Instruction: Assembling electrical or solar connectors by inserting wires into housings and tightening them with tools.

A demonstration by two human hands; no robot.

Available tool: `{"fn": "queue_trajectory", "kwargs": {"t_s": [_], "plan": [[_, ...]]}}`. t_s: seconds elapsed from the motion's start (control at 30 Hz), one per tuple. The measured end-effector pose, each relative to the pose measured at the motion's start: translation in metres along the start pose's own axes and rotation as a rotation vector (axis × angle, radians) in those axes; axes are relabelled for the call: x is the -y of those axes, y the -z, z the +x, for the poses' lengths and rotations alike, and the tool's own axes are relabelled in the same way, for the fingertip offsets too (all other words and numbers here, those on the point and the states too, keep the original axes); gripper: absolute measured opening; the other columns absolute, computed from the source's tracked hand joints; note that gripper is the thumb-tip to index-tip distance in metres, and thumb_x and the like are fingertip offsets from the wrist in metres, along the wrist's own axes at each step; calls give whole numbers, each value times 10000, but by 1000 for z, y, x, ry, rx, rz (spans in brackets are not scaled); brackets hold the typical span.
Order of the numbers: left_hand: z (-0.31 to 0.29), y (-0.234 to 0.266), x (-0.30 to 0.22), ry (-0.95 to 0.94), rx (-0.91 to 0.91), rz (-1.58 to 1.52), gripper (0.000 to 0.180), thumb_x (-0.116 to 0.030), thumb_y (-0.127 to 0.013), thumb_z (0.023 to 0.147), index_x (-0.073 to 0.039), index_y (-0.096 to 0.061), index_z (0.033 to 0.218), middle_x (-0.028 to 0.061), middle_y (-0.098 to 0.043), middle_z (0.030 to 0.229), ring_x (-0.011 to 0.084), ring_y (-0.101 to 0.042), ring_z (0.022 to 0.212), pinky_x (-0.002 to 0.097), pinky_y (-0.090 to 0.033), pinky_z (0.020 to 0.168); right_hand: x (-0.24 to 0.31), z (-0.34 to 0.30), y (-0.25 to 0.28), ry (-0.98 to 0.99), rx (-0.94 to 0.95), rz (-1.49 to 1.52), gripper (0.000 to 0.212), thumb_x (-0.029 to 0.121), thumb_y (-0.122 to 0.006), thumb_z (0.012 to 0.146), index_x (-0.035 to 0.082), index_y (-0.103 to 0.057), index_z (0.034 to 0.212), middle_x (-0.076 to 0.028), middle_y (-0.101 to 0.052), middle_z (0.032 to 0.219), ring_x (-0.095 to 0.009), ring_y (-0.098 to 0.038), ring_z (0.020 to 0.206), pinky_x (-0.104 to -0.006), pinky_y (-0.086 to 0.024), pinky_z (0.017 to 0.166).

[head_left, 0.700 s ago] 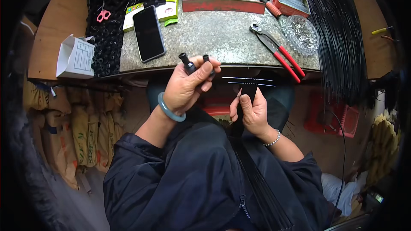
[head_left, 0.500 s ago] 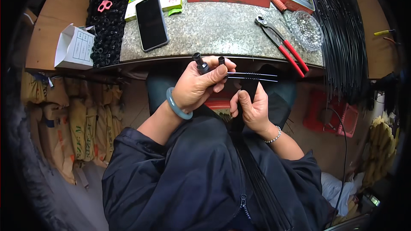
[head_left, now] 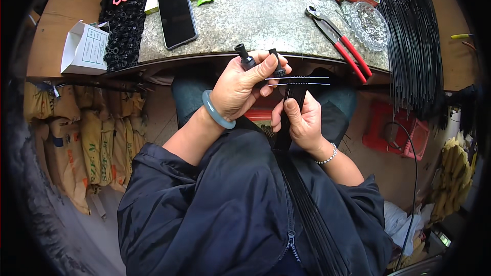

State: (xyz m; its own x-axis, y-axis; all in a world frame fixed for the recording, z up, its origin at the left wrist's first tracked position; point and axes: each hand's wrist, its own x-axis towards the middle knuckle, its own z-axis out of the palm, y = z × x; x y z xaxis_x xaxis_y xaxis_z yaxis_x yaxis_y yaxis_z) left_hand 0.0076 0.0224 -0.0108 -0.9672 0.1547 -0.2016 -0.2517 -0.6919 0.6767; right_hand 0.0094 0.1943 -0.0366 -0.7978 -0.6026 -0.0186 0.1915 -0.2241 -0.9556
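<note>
Holds two black tubular fittings [head_left: 247, 60] in left hand [head_left: 243, 84], grip wrapped closed, just short of the surface [head_left: 245, 20]. Aims both long axes toward it, leaning slightly left. Pinches black strand bundle [head_left: 309, 209] in right hand [head_left: 305, 122], grip closed; trails it lengthwise down lap [head_left: 235, 168]. Shows two slim pale rods [head_left: 319, 77] lying left-to-right across bundle's top.

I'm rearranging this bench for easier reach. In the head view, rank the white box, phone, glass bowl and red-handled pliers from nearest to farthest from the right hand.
From the right hand:
1. Red-handled pliers, handles at the bench's front edge, rightward.
2. Glass bowl, right, beyond the pliers.
3. Phone, across to the left.
4. White box, farthest left.
</note>
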Motion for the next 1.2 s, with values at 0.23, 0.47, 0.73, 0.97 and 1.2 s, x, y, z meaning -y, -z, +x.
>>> {"fn": "queue_trajectory", "kwargs": {"t_s": [0.23,0.47,0.73,0.97,1.2], "plan": [[1,-4,-1,-73,11,85,403,-204,-551,927,6,-467,1261,115,-633,955,62,-523,640,164,-435,547,2,1,-1,-19,-18,38,344,339,-470,951,8,-467,1045,-92,-598,675,-106,-544,513,-201,-449,497],[4,-7,-2,-6,-34,31,310,-180,-591,903,6,-537,1145,100,-636,944,64,-529,649,173,-451,581,3,3,0,-29,-13,45,354,346,-470,950,6,-467,1047,-90,-598,672,-103,-546,514,-197,-450,495],[6,-2,2,-15,-25,24,216,-179,-622,886,8,-618,993,35,-614,837,67,-507,621,176,-417,562,2,7,2,-22,0,43,359,342,-478,947,1,-467,1062,-88,-596,671,-104,-551,521,-198,-456,498],[6,-4,3,-65,18,117,234,-149,-627,880,31,-628,1029,15,-594,769,51,-483,600,175,-402,549,0,7,5,-28,4,61,349,329,-485,947,0,-473,1061,-92,-602,694,-106,-555,529,-199,-460,504],[5,1,2,-92,90,288,339,-223,-619,885,32,-590,1107,40,-602,859,73,-500,649,204,-428,590,-1,7,5,-3,7,44,340,304,-485,952,-6,-474,1090,-91,-606,706,-108,-553,529,-202,-458,504]]}}
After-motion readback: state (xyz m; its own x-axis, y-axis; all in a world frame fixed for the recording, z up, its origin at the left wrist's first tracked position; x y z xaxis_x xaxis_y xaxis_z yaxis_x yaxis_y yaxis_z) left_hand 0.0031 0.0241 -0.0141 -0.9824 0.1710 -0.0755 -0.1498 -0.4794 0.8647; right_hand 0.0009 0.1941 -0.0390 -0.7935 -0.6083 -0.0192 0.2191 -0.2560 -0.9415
